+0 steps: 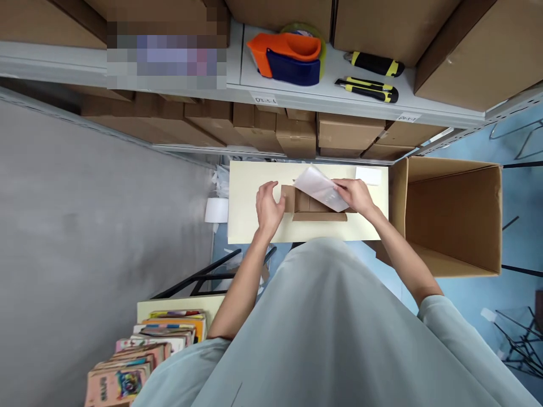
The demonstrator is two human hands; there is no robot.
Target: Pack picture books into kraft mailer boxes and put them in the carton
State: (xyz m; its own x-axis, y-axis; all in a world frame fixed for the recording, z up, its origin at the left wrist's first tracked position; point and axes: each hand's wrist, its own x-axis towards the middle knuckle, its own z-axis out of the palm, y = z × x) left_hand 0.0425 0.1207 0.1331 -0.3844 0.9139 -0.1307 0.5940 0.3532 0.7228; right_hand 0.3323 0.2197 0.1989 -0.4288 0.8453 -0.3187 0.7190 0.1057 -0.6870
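A small open cardboard box (319, 216) sits on the pale yellow table (254, 226), its flaps spread out. My right hand (355, 195) pinches the right end of a whitish, translucent plastic packet (319, 186), which slants over the box's opening and hides part of its inside. What the packet contains, if anything, I cannot make out. Beside the box's left flap is my left hand (268, 210), fingers curved and apart from the thumb, with nothing between them.
A large open carton (453, 217) stands right of the table. The shelf (237, 73) ahead holds an orange and blue tape dispenser (292, 56), two box cutters (373, 79) and cardboard boxes. Stacked books (127, 373) lie at lower left. A white card (368, 176) lies on the table.
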